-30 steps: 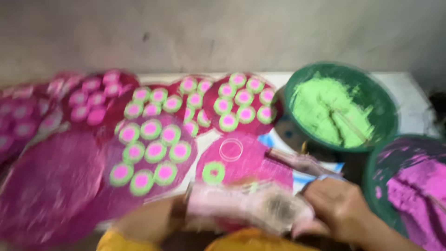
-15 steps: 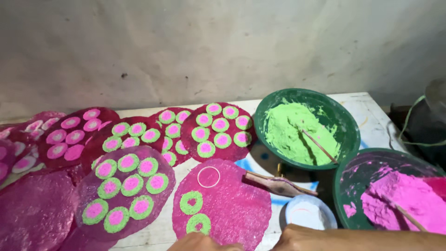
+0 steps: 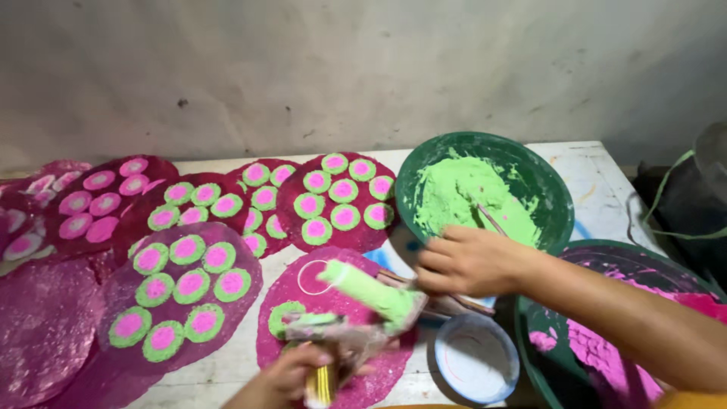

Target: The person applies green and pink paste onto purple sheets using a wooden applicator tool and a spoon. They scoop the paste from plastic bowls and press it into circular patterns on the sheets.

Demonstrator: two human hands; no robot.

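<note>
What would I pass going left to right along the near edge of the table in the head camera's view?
Bare magenta disc → disc topped with green-and-pink rounds → left hand holding a green-coated tool → small white bowl → basin of pink paste.

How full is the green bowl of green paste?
Partly full: the green paste covers the bottom of the green bowl, leaving bare inner wall.

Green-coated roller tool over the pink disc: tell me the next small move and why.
Probably lower the green-coated roller tool onto the bare part of the round pink disc beside the white ring mark. The left hand grips its handle, the right hand touches its far end, and this disc carries only a couple of green rings while neighbouring discs look full.
</note>
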